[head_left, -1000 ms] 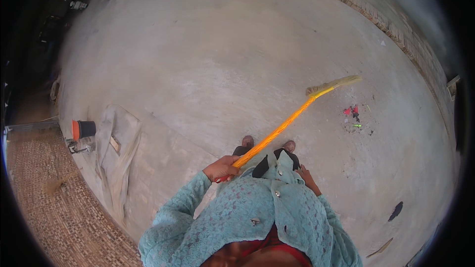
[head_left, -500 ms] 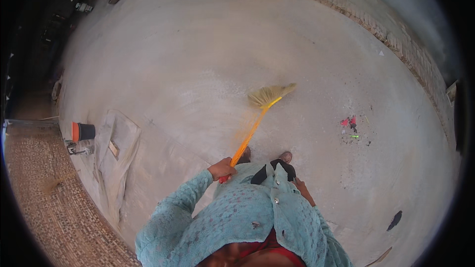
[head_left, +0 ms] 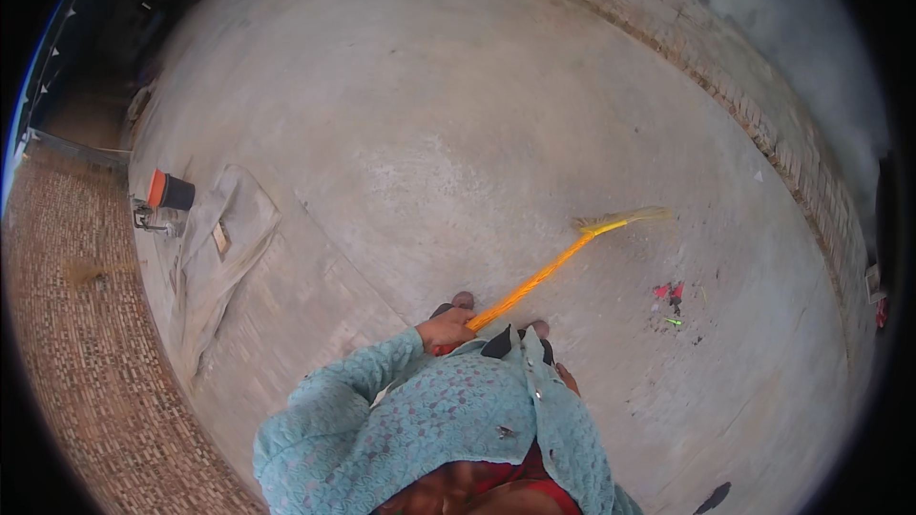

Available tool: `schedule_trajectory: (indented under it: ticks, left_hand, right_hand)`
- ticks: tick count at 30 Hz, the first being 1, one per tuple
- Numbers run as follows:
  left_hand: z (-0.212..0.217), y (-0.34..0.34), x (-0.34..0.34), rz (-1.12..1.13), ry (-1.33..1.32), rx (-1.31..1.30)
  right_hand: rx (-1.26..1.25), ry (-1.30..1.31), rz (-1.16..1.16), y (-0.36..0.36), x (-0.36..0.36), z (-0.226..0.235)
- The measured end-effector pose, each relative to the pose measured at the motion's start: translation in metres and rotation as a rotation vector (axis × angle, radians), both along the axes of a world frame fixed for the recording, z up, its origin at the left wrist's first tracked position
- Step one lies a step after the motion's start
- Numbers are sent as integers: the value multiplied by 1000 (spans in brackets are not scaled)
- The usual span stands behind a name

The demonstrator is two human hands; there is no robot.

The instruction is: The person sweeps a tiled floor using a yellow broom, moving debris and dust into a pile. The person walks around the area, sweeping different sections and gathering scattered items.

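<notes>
My left hand (head_left: 445,328) is closed around the upper end of a broom (head_left: 536,278) with an orange handle, yellow binding and pale bristles. The broom slants away to the right, and its fanned bristles appear edge-on at floor level. Just nearer than the bristles lie crumpled pink scraps (head_left: 676,294), dark crumbs and a small bright green piece (head_left: 674,322). My right hand (head_left: 568,380) hangs low beside the blue-green jacket, which covers part of it; its fingers are hidden.
Far left, a black and orange bucket (head_left: 178,194) stands beside a crumpled pale sheet (head_left: 258,214) with a small block on it. Brick paving (head_left: 72,324) borders the concrete floor at left. A raised edge (head_left: 725,100) curves along the far right. A dark scrap (head_left: 712,498) lies near right.
The broom has swung right and slightly nearer, bringing its bristles closer to the pink scraps. My left hand has shifted right with it. The whole view has turned a little.
</notes>
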State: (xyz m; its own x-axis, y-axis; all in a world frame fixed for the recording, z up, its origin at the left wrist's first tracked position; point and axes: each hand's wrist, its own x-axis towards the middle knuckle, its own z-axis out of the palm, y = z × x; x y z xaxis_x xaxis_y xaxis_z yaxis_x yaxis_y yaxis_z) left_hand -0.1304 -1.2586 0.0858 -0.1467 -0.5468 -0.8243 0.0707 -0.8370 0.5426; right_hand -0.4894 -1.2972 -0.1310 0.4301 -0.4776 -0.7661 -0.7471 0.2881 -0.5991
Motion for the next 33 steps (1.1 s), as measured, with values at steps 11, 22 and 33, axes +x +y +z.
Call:
schedule_trajectory:
  ticks: [11,22,33]
  left_hand:
    - [-40,-60,-15,150,-356,92]
    - [16,-64,-32,260,-110,188]
    - [7,-88,58,418,55,-61]
  right_hand:
    - [164,-119,-244,-6,-50,-31]
    - [278,-131,-233,-77,-28,10]
    - [41,-221,-300,-246,124,104]
